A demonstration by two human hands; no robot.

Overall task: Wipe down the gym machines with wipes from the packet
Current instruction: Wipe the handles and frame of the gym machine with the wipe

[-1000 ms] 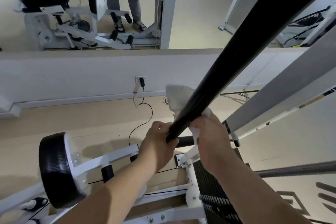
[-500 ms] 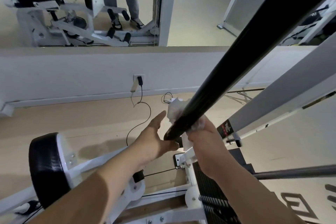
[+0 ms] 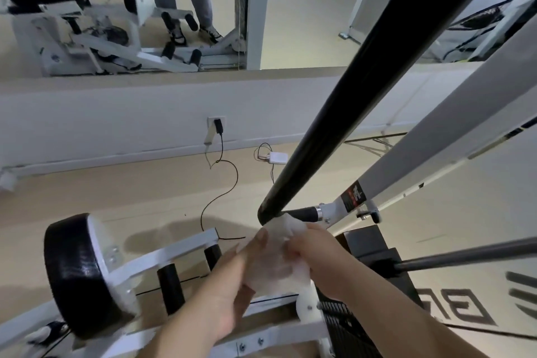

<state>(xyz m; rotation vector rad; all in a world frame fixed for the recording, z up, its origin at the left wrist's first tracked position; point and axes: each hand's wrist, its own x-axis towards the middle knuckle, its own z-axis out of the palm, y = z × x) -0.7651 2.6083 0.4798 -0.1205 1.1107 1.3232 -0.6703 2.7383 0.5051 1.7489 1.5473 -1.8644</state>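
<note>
Wipe point(image 3: 279, 259) bunched in right hand point(image 3: 322, 256), fingers curled round it. Left hand point(image 3: 232, 285) lies straight-fingered against its near side (blurred). I read this as refolding for a clean face, just under the black bar's point(image 3: 363, 113) end. Below: white machine frame point(image 3: 180, 250), padded roller point(image 3: 72, 273), beige floor point(image 3: 145, 197), wall socket point(image 3: 216, 123) beyond.

wipe point(image 3: 279, 259): white, plain
bar point(image 3: 363, 90): glossy black
machine frame point(image 3: 436, 148): white, with a red-and-black sticker
round pad point(image 3: 72, 273): black on white backing
weight stack point(image 3: 343, 325): black
floor point(image 3: 116, 197): pale beige
cable point(image 3: 229, 180): black
</note>
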